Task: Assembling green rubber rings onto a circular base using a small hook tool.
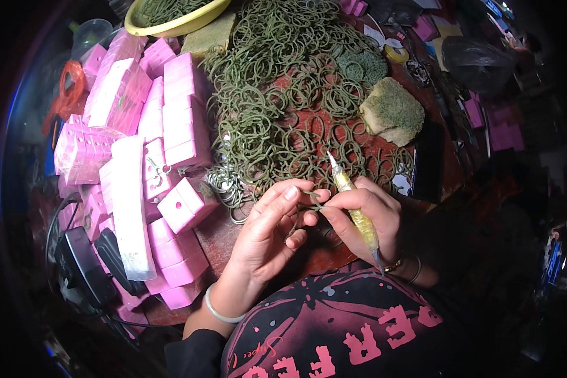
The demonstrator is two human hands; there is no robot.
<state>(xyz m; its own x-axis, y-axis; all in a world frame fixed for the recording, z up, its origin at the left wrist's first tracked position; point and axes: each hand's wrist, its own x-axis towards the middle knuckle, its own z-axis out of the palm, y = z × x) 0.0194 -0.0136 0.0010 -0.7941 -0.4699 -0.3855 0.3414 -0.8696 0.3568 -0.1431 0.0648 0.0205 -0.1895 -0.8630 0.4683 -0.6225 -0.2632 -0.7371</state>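
My left hand [258,236], palm up, pinches a small dull-green ring [312,200] between thumb and fingers; part of the ring is hidden by the fingers. Across from it, the thumb and index finger of my right hand [384,211] meet at the same ring. A slim pointed hand tool [363,223], its grip wrapped in yellowish clear tape, rests in the right hand with its pale tip pointing up and away. Just beyond both hands spreads a large heap of similar green rings [258,107] on the red tabletop [217,242].
Pink blocks [186,129] with holes are stacked along the left, a long clear-wrapped strip [131,208] over them. A yellow basin [183,24] stands at the far left. A green-dusted sponge block [394,112] and a dark phone-like slab [427,160] lie right. A black device [85,264] sits lower left.
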